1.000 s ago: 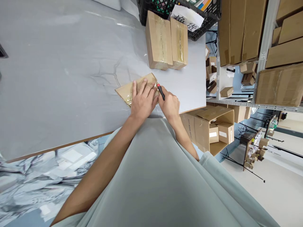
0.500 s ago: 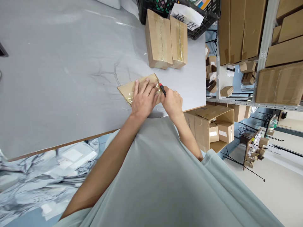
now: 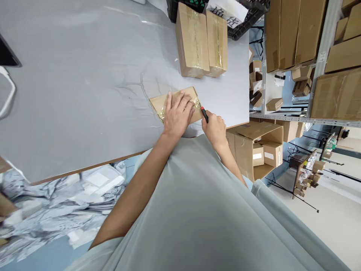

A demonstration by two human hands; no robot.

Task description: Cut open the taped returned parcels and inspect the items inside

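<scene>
My left hand (image 3: 178,116) lies flat with fingers stretched over a small brown cardboard box (image 3: 160,102), which has shiny clear tape across it. The box rests on the grey tabletop (image 3: 84,94) near its front edge, partly covered by the hand. In my right hand (image 3: 214,130) is a black box cutter (image 3: 205,114) with a red tip, the fingers closed around its handle. That tip is at the right edge of the box, by the taped end. Its blade is too small to make out.
Two taped cartons (image 3: 194,41) stand farther back, beside a black plastic crate (image 3: 245,22) with a paper sign. An open carton (image 3: 254,146) holding smaller boxes is right of the table. Shelves (image 3: 324,56) of boxes stand beyond. Grey plastic bags (image 3: 93,195) lie below the front edge.
The box cutter has slid a short way along the box's right edge towards me. My left hand stays on the box. The whole view has shifted slightly.
</scene>
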